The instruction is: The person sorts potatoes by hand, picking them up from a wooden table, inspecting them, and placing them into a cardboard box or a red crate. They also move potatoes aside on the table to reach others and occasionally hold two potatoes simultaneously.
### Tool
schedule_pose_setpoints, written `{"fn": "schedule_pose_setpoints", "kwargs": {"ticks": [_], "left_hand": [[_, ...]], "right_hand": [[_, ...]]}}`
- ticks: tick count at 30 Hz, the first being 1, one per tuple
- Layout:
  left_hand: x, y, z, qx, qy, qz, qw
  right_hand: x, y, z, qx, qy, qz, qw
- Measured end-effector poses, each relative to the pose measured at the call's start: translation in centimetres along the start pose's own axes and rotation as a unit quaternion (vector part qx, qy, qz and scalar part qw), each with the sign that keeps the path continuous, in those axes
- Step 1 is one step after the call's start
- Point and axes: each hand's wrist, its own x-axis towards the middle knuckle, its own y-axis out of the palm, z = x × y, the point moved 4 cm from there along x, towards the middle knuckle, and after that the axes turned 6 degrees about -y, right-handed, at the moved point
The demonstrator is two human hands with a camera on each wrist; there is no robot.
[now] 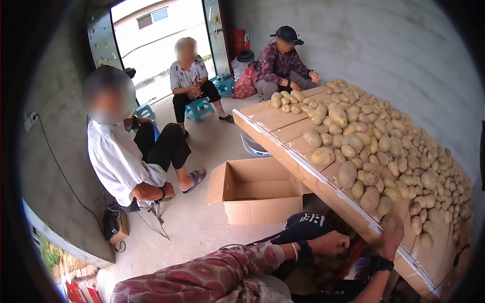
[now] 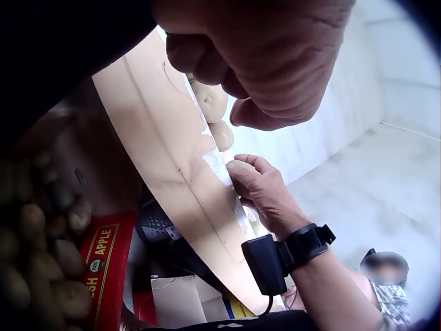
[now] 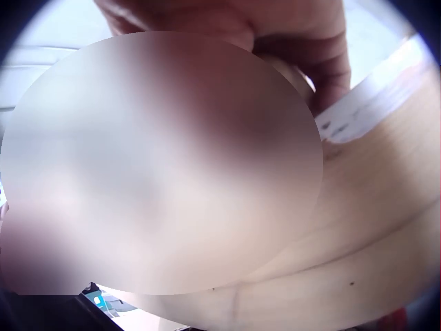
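Patterned cloth [image 1: 202,278], one expanse, lowest and nearest, beside the worker's arms. Left hand [image 1: 331,243], one: fingers closed, curled inward, just beside the board's near edge. Right hand [image 1: 392,237], one: fingers and thumb gripping a potato [image 1: 389,222] at that edge; black device strapped to the wrist.

Board [image 1: 268,118], one, wooden, tilted, white along the edge, bearing potatoes [image 1: 371,198], many, mixed sizes, heaped thickest away from that edge. Further potatoes lie low under the board, next to a red panel [image 2: 107,269] lettered APPLE.

Carton [image 1: 262,211], one, cardboard, flaps open, on the floor beside the board. Bucket [image 1: 254,146], one, partly hidden behind the board's corner. Red net sack [image 1: 245,83], one, by the far wall.

Seated people, three: white shirt [image 1: 113,156], at left; floral top [image 1: 189,76], on a blue stool [image 1: 199,109]; black cap [image 1: 287,34], just beyond the board.
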Motion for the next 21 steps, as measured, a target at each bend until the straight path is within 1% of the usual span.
{"fn": "schedule_pose_setpoints", "kwargs": {"ticks": [1, 2, 3, 4, 5, 6, 7, 8, 9, 10, 11, 12, 13, 14, 15, 16, 18, 19, 21], "left_hand": [[0.0, 0.2, 0.6, -0.016, 0.000, 0.052, 0.999], [0.3, -0.2, 1.2, -0.015, -0.002, 0.049, 0.999], [0.5, -0.7, 1.9, -0.242, -0.129, 0.107, 0.956], [0.6, -0.7, 2.3, -0.453, -0.244, 0.159, 0.843], [1.1, -1.6, 2.7, -0.549, -0.239, 0.138, 0.789], [1.5, -2.1, 3.2, -0.615, -0.214, 0.124, 0.749], [1.9, -2.7, 3.3, -0.615, -0.239, 0.101, 0.745], [2.3, -3.0, 3.3, -0.616, -0.263, 0.078, 0.738], [2.4, -3.2, 2.7, -0.618, -0.263, 0.078, 0.737], [2.3, -3.2, 1.9, -0.600, -0.287, 0.095, 0.740], [2.0, -3.2, 1.6, -0.582, -0.310, 0.110, 0.743], [1.8, -3.2, 1.8, -0.585, -0.310, 0.107, 0.742], [1.6, -2.9, 1.8, -0.600, -0.306, 0.160, 0.722], [1.4, -2.8, 1.9, -0.612, -0.301, 0.212, 0.701], [1.4, -2.9, 2.4, -0.622, -0.292, 0.195, 0.700], [1.3, -2.8, 2.7, -0.623, -0.292, 0.193, 0.700], [1.1, -3.0, 2.8, -0.580, -0.299, 0.214, 0.727], [1.2, -3.0, 2.7, -0.583, -0.297, 0.201, 0.729], [1.0, -2.5, 2.4, -0.562, -0.298, 0.212, 0.742]], "right_hand": [[0.2, -0.2, -0.4, 0.071, 0.011, -0.022, 0.997], [0.2, 0.1, -0.5, 0.074, 0.008, -0.020, 0.997], [0.0, -0.1, -0.2, 0.236, 0.053, -0.049, 0.969], [-0.5, -0.6, 0.3, 0.390, 0.098, -0.079, 0.912], [-0.8, -1.3, 3.4, 0.469, 0.196, -0.043, 0.860], [-1.2, -0.8, 4.2, 0.470, 0.197, -0.043, 0.859], [-1.6, 0.5, 4.7, 0.577, 0.236, -0.020, 0.782], [-2.0, 1.6, 5.4, 0.671, 0.271, 0.003, 0.690], [-2.4, 2.9, 6.7, 0.692, 0.291, 0.034, 0.660], [-2.7, 3.8, 8.3, 0.681, 0.269, 0.056, 0.679], [-3.0, 4.1, 10.1, 0.590, 0.208, 0.071, 0.777], [-3.0, 4.1, 12.6, 0.486, 0.141, 0.086, 0.858], [-3.4, 4.5, 13.8, 0.404, 0.051, 0.113, 0.906], [-3.8, 5.0, 15.0, 0.318, -0.041, 0.136, 0.937], [-3.9, 4.7, 16.1, 0.268, -0.065, 0.133, 0.952], [-4.0, 4.6, 16.0, 0.269, -0.065, 0.134, 0.951], [-3.8, 4.8, 14.8, 0.203, -0.067, 0.166, 0.963], [-3.8, 4.9, 14.6, 0.208, -0.075, 0.175, 0.959], [-3.6, 4.6, 14.0, 0.220, -0.039, 0.083, 0.971]]}}
